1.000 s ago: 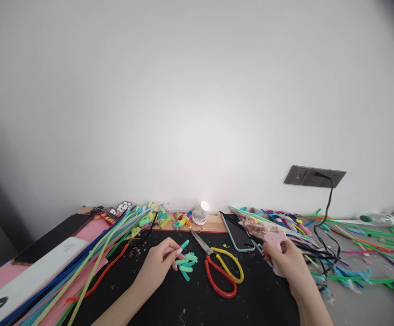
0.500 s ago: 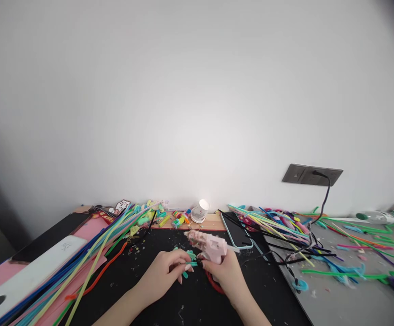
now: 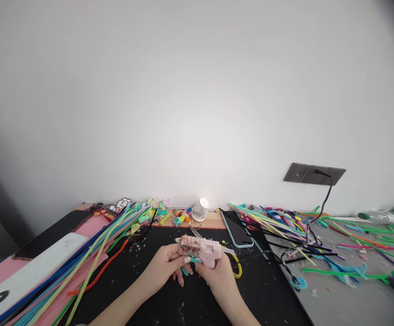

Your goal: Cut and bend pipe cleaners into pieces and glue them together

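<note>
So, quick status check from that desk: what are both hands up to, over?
Right hand gripping pink glue gun. Left hand pinching short green piece. Scissors close by, partly hidden behind glue gun and right hand.

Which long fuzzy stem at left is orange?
The wavy stem along the right edge of the bundle, left of the left hand. The bundle's stems run straighter, and none is orange.

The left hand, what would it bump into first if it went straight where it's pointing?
The left hand would probably meet the pink glue gun held in the right hand; they look very close, but depth is unclear.
</note>
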`<state>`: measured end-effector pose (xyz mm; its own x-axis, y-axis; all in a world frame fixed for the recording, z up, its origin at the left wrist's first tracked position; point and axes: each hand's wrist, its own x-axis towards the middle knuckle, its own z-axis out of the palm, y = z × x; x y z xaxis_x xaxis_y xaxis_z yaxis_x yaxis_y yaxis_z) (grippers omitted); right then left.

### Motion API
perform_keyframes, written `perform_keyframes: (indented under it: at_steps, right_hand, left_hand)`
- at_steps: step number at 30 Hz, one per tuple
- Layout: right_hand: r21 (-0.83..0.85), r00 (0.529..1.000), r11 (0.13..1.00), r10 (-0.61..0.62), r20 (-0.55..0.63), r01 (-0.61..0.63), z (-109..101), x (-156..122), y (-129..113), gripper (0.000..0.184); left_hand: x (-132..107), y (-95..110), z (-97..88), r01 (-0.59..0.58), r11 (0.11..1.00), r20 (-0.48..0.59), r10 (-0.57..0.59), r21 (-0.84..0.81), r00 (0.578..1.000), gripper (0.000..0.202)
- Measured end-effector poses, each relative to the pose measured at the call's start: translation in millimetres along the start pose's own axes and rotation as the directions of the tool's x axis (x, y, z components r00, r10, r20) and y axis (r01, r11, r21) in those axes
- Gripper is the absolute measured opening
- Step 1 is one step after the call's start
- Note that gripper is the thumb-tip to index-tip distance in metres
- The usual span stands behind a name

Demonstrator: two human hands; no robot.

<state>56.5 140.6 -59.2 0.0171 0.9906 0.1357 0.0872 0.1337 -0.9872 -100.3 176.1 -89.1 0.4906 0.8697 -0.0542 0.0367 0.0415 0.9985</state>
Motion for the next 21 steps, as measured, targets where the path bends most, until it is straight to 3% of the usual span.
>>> perform_keyframes:
  at_steps: [6,21]
  right_hand:
    - [-0.018,0.998,0.999,0.049,-0.043,-0.050,-1,-2,5,0.025]
    - [-0.199,0.999,0.980,0.011,-0.039,-0.019,-5,-4,3,0.020]
  left_hand:
    - [-3,-2,-2.1,0.003,0.999,0.023,-0.004,0.037,1.000,0.022]
    - [-11,3,-0.1,0.008,0.985,0.094,-0.025,0.173,0.995,0.018]
